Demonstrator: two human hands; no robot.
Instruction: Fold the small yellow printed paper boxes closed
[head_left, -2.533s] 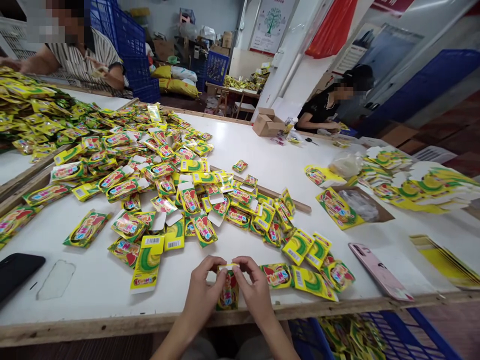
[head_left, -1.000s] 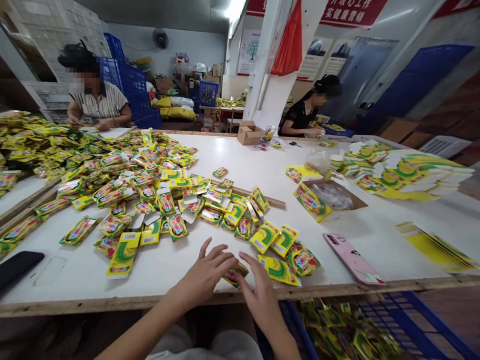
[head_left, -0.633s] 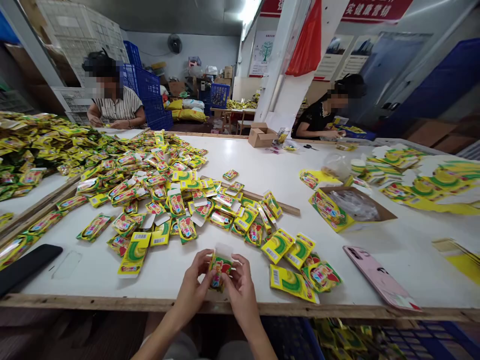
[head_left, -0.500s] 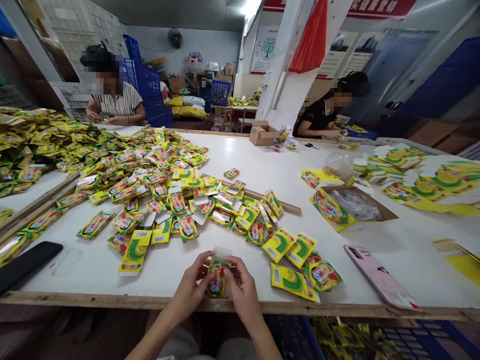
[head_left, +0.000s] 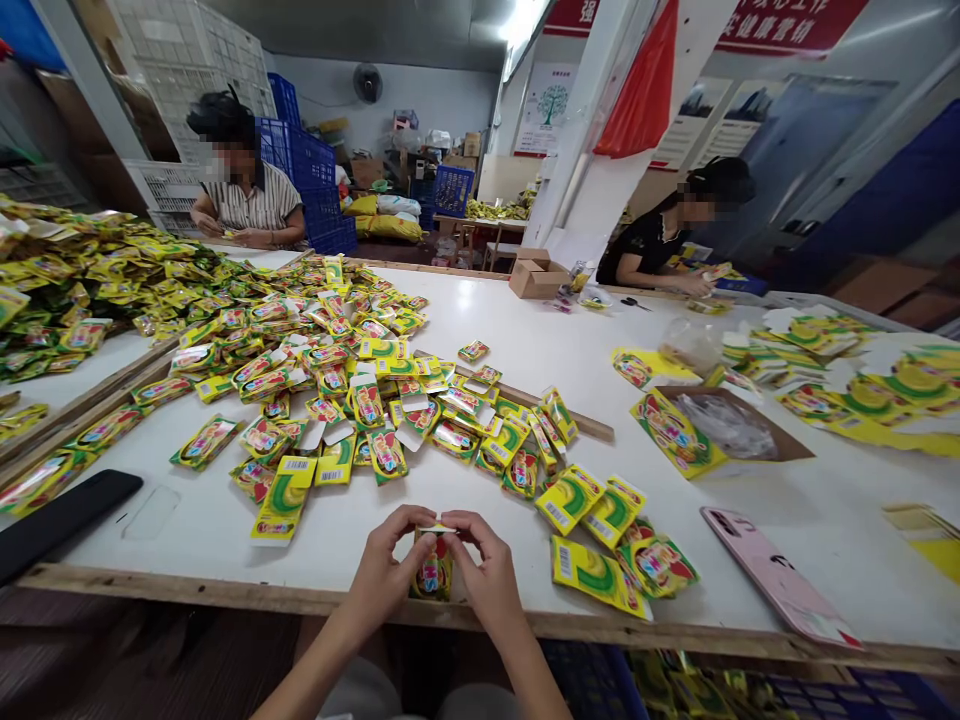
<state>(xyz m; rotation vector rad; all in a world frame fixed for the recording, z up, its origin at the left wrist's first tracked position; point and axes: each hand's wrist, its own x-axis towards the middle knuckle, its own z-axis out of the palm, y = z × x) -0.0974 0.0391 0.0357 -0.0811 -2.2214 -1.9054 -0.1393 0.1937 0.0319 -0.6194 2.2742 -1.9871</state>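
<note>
A small printed candy box (head_left: 432,574) in green, yellow and red stands near the table's front edge, between my hands. My left hand (head_left: 391,560) grips its upper left side, thumb and fingers pinched at the top flap. On the other side my right hand (head_left: 480,562) pinches the same flap, which is folded down over the top edge. Just beyond my hands spreads a heap of similar small boxes (head_left: 367,400), some with white flaps standing up. To the right lie several more boxes (head_left: 592,575) with yellow faces and barcodes.
A pink phone (head_left: 776,575) lies at right, a black phone (head_left: 71,520) at left. An opened display box (head_left: 679,440) holds clear plastic. Wooden strips (head_left: 592,424) cross the white table. Two people sit across it, a person in stripes (head_left: 251,205) and another in black (head_left: 652,245).
The white flap that stood up on the box is now folded down under my thumbs and fingers. Both hands have shifted to the box's top. The view has tilted slightly.
</note>
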